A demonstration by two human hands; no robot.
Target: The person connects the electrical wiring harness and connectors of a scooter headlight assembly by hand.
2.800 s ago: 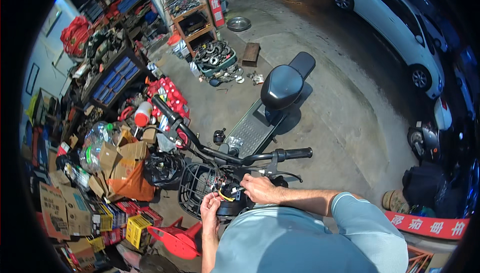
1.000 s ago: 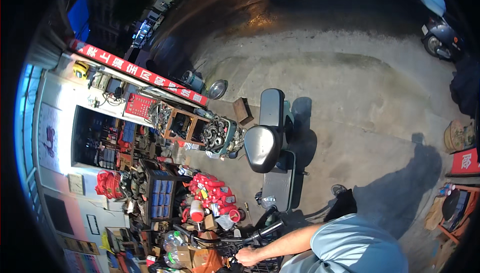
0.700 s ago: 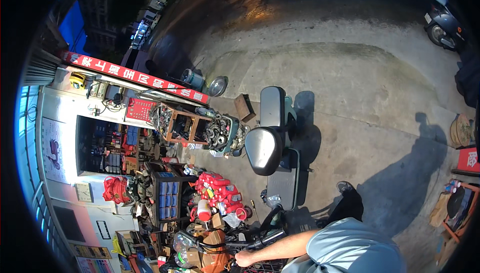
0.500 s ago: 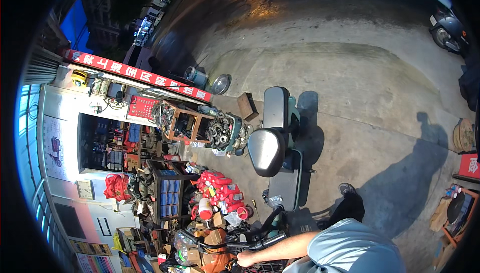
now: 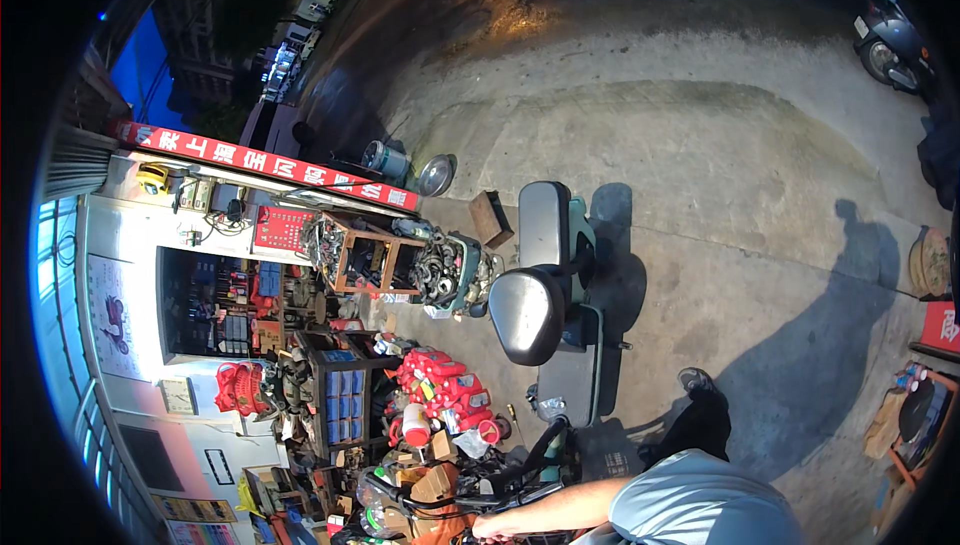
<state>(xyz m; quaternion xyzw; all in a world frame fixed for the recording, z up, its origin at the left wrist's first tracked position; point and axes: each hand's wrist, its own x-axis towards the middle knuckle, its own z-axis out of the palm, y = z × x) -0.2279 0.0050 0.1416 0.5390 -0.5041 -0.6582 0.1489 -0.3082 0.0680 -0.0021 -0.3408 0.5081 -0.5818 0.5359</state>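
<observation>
At the bottom edge my right hand (image 5: 488, 527) is closed among the front parts of an electric scooter, below its black handlebar (image 5: 526, 485), and what it grips is too small to make out. My right forearm and light blue sleeve cover part of that front end. The scooter's footboard (image 5: 566, 387), rounded black seat (image 5: 525, 310) and long rear seat (image 5: 543, 225) stretch away from me. My left hand is out of the picture.
Cluttered shelves (image 5: 345, 407), red bottles (image 5: 440, 385) and cardboard boxes (image 5: 432, 483) crowd the left. Parts bins (image 5: 445, 270), a wooden box (image 5: 490, 220) and metal basin (image 5: 436, 175) stand ahead. A parked scooter (image 5: 885, 50) and wooden rack (image 5: 915, 415) are at the right.
My view has tilted up from the scooter's front wiring to the forecourt and street, and my left hand has left the picture. Recently the scene has shifted only slightly.
</observation>
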